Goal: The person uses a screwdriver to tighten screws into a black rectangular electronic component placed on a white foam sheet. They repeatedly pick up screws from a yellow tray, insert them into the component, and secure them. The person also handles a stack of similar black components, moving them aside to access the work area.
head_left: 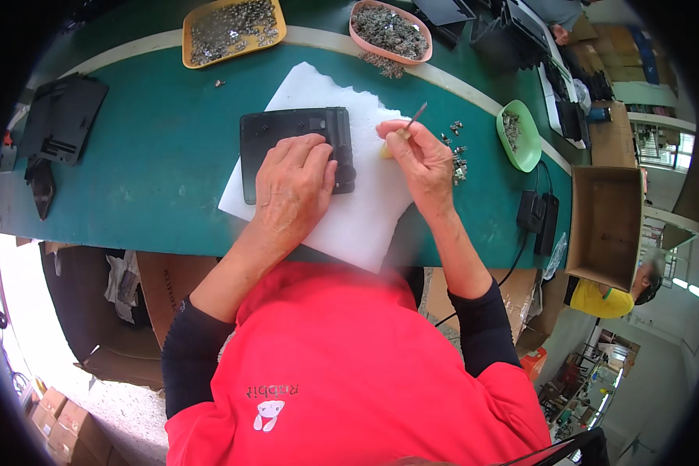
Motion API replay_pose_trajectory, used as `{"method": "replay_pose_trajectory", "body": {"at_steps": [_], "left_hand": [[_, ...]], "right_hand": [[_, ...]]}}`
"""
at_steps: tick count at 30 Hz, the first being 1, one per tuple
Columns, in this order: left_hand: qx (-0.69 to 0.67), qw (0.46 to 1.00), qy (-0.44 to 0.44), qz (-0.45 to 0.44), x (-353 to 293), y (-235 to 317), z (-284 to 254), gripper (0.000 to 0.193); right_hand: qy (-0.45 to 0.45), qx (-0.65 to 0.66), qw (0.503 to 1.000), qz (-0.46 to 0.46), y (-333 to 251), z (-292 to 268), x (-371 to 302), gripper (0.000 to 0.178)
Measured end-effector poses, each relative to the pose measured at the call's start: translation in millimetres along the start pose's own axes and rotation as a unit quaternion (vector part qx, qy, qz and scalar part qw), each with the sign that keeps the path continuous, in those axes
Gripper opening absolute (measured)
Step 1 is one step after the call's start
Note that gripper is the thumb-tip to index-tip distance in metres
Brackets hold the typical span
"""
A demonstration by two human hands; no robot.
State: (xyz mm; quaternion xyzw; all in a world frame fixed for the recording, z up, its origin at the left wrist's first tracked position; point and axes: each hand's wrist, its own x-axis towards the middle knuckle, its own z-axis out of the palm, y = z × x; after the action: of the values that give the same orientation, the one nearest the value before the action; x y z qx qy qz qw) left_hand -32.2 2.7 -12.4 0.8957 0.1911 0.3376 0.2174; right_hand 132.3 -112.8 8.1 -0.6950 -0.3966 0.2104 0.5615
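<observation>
A black plastic housing (287, 126) lies on a sheet of white foam (369, 210) on the green bench. My left hand (293, 182) rests on top of this housing, fingers laid flat across its lower middle and covering part of it. To the right, above the foam's edge, my right hand (421, 159) pinches a slim tool with a thin metal shaft (418, 115) that points up and away. Something pale yellow (386, 150) shows at those fingertips; its kind is unclear. Several small metal parts (460, 165) lie loose just right of that hand.
Small metal parts fill a yellow tray (186, 53) and a pink tray (422, 56) at the back. A green bowl (526, 147) and a black power adapter (530, 210) sit at right. Black panels (70, 116) lie far left. An open cardboard box (610, 225) stands beyond the right edge.
</observation>
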Motion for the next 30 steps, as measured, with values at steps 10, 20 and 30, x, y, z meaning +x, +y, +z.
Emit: {"method": "replay_pose_trajectory", "body": {"at_steps": [10,20,30], "left_hand": [[-0.004,1.0,0.008,-0.007,-3,-1,2,0.023],[-0.026,0.999,0.005,-0.019,-3,-2,-1,0.025],[-0.012,1.0,0.009,-0.015,-5,-2,2,0.026]], "right_hand": [[-0.034,-0.25,0.945,-0.21,-15,14,-16,0.039],[-0.022,-0.207,0.945,-0.251,-3,34,-15,0.044],[-0.057,-0.288,0.937,-0.191,-24,42,2,0.017]]}}
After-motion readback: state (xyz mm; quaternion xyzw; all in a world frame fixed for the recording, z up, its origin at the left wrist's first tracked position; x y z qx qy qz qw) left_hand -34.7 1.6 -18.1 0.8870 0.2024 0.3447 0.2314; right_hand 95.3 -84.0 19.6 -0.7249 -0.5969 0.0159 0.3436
